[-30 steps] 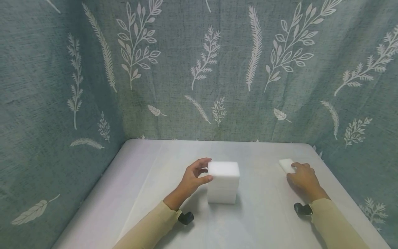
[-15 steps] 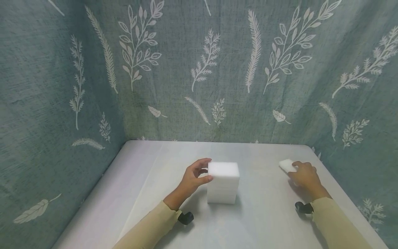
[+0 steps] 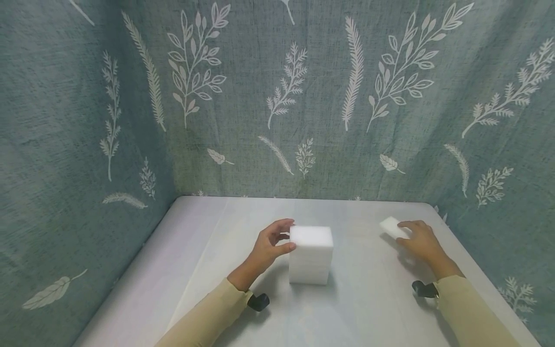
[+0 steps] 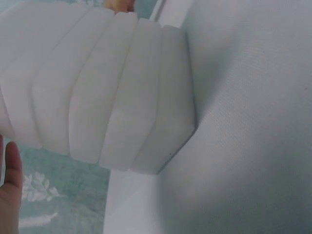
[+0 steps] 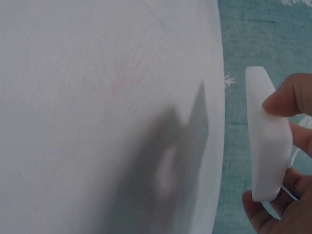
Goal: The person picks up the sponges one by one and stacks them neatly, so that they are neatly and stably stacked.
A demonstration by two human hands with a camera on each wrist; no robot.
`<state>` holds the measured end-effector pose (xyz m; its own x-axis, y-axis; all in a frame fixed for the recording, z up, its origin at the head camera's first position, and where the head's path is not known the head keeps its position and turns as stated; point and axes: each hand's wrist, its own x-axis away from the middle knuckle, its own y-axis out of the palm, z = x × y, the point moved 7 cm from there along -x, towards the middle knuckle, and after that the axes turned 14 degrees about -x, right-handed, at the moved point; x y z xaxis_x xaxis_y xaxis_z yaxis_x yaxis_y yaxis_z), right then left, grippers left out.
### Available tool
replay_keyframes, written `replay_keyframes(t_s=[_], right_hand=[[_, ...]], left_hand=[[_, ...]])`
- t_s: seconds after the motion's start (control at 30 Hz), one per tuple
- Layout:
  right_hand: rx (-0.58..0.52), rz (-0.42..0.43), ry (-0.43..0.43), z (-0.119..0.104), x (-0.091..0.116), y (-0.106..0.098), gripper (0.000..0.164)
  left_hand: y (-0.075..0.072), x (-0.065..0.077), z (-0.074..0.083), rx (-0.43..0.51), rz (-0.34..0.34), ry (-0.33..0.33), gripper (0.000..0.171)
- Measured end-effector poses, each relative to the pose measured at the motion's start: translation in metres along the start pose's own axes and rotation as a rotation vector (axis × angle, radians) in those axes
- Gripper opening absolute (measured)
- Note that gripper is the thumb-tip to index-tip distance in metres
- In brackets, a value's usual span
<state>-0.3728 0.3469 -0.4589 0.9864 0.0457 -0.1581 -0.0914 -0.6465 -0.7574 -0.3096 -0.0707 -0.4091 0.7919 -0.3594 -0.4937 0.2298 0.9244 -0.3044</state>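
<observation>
A stack of white sponges (image 3: 310, 260) stands upright in the middle of the table; several flat slabs show one on another in the left wrist view. My left hand (image 3: 269, 243) holds the stack near its top from the left, thumb at the front edge and fingers at the back edge. Over to the right, my right hand (image 3: 420, 241) pinches a single white sponge (image 3: 393, 227) between thumb and fingers. In the right wrist view that sponge (image 5: 268, 136) is raised off the table, and a shadow falls on the surface beside it.
The white table (image 3: 243, 212) ends at a green curtain (image 3: 243, 159) with a pale leaf print, which hangs behind and along both sides. A black wrist camera (image 3: 258, 302) sits under the left cuff, another black camera (image 3: 424, 289) at the right cuff.
The right hand has lifted the single sponge off the table and moved it slightly to the left. The left hand has stayed at the stack.
</observation>
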Motion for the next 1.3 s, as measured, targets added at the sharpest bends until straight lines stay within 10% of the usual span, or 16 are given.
replay_keyframes(t_s=[1.3], right_hand=[[-0.185,0.02,-0.464,-0.119,0.007,0.0,0.043]], left_hand=[[-0.001,0.002,0.009,-0.023,-0.021,-0.021,0.054]])
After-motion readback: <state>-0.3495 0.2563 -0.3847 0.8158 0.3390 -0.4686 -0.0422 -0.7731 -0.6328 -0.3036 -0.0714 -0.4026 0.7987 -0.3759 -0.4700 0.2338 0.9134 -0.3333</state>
